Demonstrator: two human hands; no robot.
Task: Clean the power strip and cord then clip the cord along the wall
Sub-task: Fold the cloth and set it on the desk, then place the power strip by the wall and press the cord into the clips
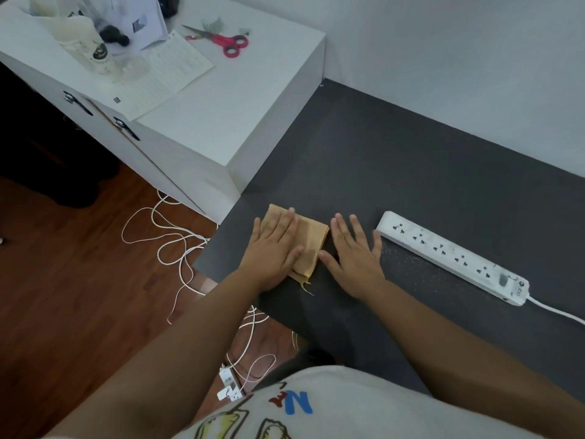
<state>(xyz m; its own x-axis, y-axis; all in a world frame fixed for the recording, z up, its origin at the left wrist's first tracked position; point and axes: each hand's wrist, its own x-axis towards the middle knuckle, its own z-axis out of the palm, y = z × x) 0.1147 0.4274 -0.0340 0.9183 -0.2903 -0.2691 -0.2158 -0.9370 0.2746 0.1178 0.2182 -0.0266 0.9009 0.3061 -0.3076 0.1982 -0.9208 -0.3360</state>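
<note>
A wooden floor (79,296) fills the left side, with a loose tangle of thin white string (171,239) lying on it beside a dark grey table (395,172). At far left stands a white cabinet (240,99) holding papers (164,71) and red-handled scissors (226,41). On the near left part of the table lies a folded tan cloth (311,242). The left hand (275,248) presses flat on it, fingers straight and together. Just right of the cloth, the right hand (354,255) rests flat on the table, fingers spread apart, holding nothing. Further right, apart from both hands, a dusty white power strip (452,256) lies diagonally on the table, its white cord (557,312) running off the right edge
</note>
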